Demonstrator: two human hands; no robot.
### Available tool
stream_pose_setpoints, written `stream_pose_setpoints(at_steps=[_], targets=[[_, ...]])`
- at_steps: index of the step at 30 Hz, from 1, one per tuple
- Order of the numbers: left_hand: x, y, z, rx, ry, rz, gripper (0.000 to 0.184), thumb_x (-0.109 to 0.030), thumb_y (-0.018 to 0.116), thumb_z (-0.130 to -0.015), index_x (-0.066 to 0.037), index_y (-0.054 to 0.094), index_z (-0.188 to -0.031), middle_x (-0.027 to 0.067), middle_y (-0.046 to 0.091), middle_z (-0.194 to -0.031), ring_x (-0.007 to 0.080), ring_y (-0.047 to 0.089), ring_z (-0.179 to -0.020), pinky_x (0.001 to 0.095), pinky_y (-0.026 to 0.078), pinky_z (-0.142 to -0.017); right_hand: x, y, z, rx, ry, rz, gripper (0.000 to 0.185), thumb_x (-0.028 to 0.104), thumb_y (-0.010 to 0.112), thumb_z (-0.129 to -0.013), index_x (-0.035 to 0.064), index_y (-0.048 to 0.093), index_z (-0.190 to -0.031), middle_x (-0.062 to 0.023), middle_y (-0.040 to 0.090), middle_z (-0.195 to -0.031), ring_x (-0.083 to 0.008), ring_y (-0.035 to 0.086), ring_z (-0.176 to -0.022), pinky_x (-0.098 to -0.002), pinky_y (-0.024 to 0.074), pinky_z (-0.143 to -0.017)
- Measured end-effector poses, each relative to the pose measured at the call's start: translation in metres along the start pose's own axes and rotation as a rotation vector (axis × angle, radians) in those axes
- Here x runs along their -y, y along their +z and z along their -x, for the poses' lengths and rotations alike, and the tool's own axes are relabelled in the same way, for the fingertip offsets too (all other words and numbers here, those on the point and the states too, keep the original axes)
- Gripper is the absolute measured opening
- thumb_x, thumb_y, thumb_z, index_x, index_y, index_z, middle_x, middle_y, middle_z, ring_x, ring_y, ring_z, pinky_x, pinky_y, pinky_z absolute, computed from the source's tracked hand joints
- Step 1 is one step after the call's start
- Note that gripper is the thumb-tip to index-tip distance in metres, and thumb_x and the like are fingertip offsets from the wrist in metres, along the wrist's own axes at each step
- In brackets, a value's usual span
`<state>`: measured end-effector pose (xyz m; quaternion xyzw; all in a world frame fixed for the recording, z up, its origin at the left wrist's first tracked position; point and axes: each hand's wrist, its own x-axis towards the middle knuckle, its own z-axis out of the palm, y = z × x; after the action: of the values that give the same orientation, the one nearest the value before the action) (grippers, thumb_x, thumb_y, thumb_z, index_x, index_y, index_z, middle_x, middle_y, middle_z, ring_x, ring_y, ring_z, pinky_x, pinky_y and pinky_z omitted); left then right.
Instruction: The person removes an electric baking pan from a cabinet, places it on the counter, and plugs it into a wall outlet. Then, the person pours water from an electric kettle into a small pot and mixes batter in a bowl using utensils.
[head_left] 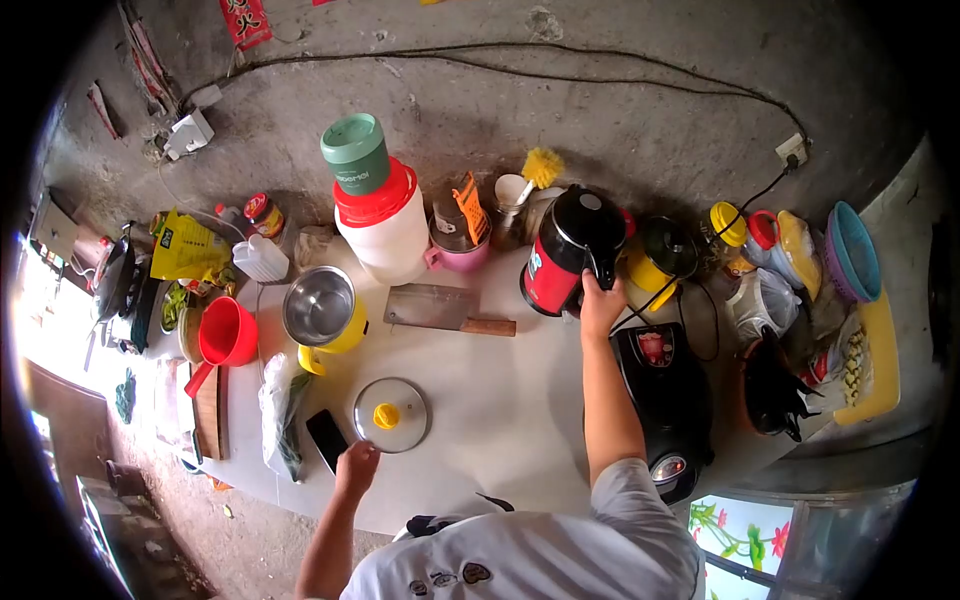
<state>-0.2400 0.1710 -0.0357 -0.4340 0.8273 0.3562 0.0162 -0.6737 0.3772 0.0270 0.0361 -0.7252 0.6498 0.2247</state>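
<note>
My right hand [602, 303] is wrapped round the black handle of a red and black electric kettle [553, 262], near the back of the table. My left hand [357, 466] is curled into a loose fist over the front edge, with nothing visible in it. Just beyond that hand lie a black phone [326, 438] and a glass pot lid [404, 428] with a yellow knob. A steel pot [320, 307] with a yellow outside stands farther back, beside a cleaver [432, 308] lying flat with its wooden handle to the right.
A black rice cooker [665, 400] stands close to my right forearm. Behind the table's middle are a white bucket [382, 238] with a red lid and a pink cup [460, 254]. A red ladle [228, 333] lies on the left. A cable [765, 188] hangs from the wall socket.
</note>
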Motion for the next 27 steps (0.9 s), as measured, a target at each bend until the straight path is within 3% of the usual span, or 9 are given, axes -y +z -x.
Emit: stream_pose_setpoints(at_steps=[2, 4, 7, 10, 14, 17, 19, 24, 27], targets=[[-0.041, -0.003, -0.011, 0.002, 0.021, -0.068, 0.029, -0.020, 0.062, -0.072, -0.010, 0.058, -0.099, 0.0122, 0.060, -0.084, 0.0308, 0.059, -0.076, 0.0360, 0.049, -0.068, -0.003, 0.002, -0.003, 0.006, 0.022, -0.034, 0.023, 0.013, 0.067, -0.066, -0.0046, 0.058, -0.078, -0.0133, 0.062, -0.070, -0.0221, 0.058, -0.062, -0.0329, 0.0445, -0.060], [-0.054, 0.005, -0.026, -0.109, 0.253, -0.220, 0.040, -0.023, 0.064, -0.071, -0.013, 0.052, -0.107, 0.0138, 0.054, -0.099, 0.0302, 0.058, -0.081, 0.0382, 0.049, -0.068, -0.008, 0.008, -0.006, -0.021, 0.061, -0.097, 0.022, 0.013, 0.067, -0.066, -0.0046, 0.059, -0.078, -0.0128, 0.062, -0.069, -0.0219, 0.059, -0.062, -0.0324, 0.0451, -0.061], [-0.052, 0.018, -0.045, -0.098, 0.338, -0.457, 0.037, -0.023, 0.061, -0.074, -0.013, 0.049, -0.107, 0.0155, 0.048, -0.102, 0.0317, 0.057, -0.083, 0.0410, 0.049, -0.067, -0.007, 0.009, -0.010, 0.031, 0.048, 0.011, 0.029, 0.014, 0.067, -0.066, -0.0056, 0.058, -0.086, -0.0155, 0.063, -0.082, -0.0235, 0.060, -0.074, -0.0335, 0.0451, -0.069], [-0.036, 0.032, -0.065, 0.037, 0.245, -0.595, 0.032, -0.024, 0.061, -0.074, -0.013, 0.049, -0.102, 0.0126, 0.047, -0.100, 0.0316, 0.058, -0.078, 0.0413, 0.050, -0.060, -0.013, 0.009, -0.012, 0.012, 0.036, 0.169, 0.037, 0.016, 0.066, -0.068, -0.0069, 0.056, -0.095, -0.0181, 0.061, -0.090, -0.0256, 0.059, -0.080, -0.0340, 0.0442, -0.073], [-0.041, 0.032, -0.066, 0.020, 0.139, -0.541, 0.032, -0.024, 0.060, -0.075, -0.012, 0.047, -0.101, 0.0127, 0.047, -0.099, 0.0317, 0.058, -0.080, 0.0414, 0.050, -0.061, -0.013, 0.005, -0.011, 0.079, 0.132, 0.075, 0.038, 0.017, 0.063, -0.070, -0.0078, 0.054, -0.098, -0.0189, 0.061, -0.090, -0.0250, 0.059, -0.079, -0.0338, 0.0450, -0.072], [-0.039, 0.028, -0.063, 0.040, 0.149, -0.527, 0.031, -0.023, 0.060, -0.075, -0.010, 0.047, -0.100, 0.0126, 0.048, -0.097, 0.0315, 0.057, -0.082, 0.0409, 0.050, -0.065, -0.012, 0.001, -0.005, 0.091, 0.232, 0.055, 0.035, 0.017, 0.061, -0.072, -0.0070, 0.055, -0.097, -0.0136, 0.061, -0.086, -0.0205, 0.058, -0.071, -0.0307, 0.0452, -0.065], [-0.032, 0.029, -0.063, 0.000, 0.270, -0.487, 0.015, -0.012, 0.055, -0.076, -0.006, 0.049, -0.089, 0.0139, 0.052, -0.089, 0.0302, 0.058, -0.082, 0.0391, 0.050, -0.067, -0.004, 0.000, 0.003, 0.101, 0.212, 0.011, 0.036, 0.017, 0.061, -0.072, -0.0077, 0.055, -0.097, -0.0131, 0.061, -0.084, -0.0183, 0.056, -0.067, -0.0299, 0.0447, -0.061], [-0.022, 0.018, -0.056, 0.015, 0.380, -0.487, 0.016, -0.013, 0.056, -0.075, -0.006, 0.050, -0.088, 0.0131, 0.054, -0.085, 0.0303, 0.057, -0.081, 0.0390, 0.048, -0.067, -0.010, 0.005, 0.000, 0.099, 0.216, -0.027, 0.036, 0.017, 0.061, -0.072, -0.0087, 0.056, -0.097, -0.0135, 0.061, -0.086, -0.0197, 0.058, -0.070, -0.0303, 0.0451, -0.064], [-0.017, 0.014, -0.055, 0.027, 0.425, -0.479, 0.016, -0.014, 0.057, -0.074, -0.006, 0.051, -0.087, 0.0127, 0.055, -0.083, 0.0313, 0.057, -0.080, 0.0404, 0.047, -0.067, -0.011, 0.011, -0.008, 0.066, 0.071, 0.068, 0.037, 0.016, 0.061, -0.071, -0.0098, 0.055, -0.096, -0.0146, 0.061, -0.087, -0.0198, 0.059, -0.073, -0.0295, 0.0458, -0.064]])
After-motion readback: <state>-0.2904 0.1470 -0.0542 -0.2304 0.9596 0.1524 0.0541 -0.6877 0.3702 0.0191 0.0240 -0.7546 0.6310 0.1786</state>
